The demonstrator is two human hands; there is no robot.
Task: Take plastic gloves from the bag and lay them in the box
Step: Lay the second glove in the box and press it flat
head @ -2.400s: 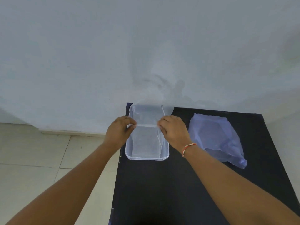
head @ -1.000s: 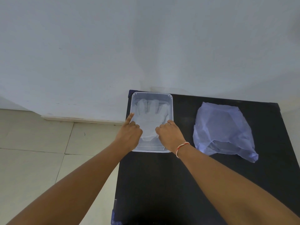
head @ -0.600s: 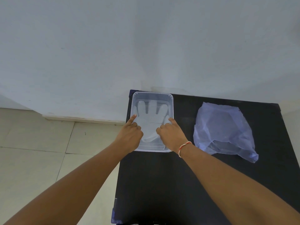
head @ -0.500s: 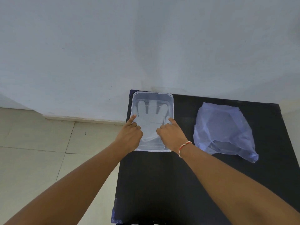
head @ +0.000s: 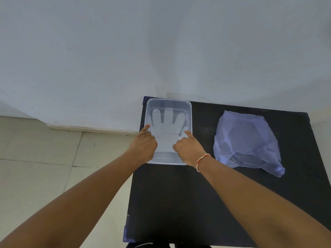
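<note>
View from above of a black table (head: 179, 203) that fills the lower right of the frame, with a pale wall in the upper half and a tiled floor (head: 44, 158) at lower left. A clear plastic box (head: 189, 111) stands at the table's far left corner, at centre frame, its long sides running away from the viewer. Inside it a translucent plastic glove (head: 167, 127) lies flat on the bottom, fingers spread and pointing toward the wall, cuff toward the viewer; whether more than one glove is stacked there cannot be told. To the right of the box, apart from it, a crumpled pale-blue plastic bag (head: 245, 142) rests on the table at centre right; its contents show only as vague folds through the film.

Both hands reach into the near half of the box. The left hand (head: 143, 145) has its index finger extended, tip at the left edge of the glove beside the box wall, the other fingers curled under. The right hand (head: 189, 147), with a red-and-white thread bracelet (head: 202, 159) at the wrist, likewise points its index finger, tip at the glove's right edge, remaining fingers curled. Neither hand grips anything; the fingertips appear to press on the glove.
</note>
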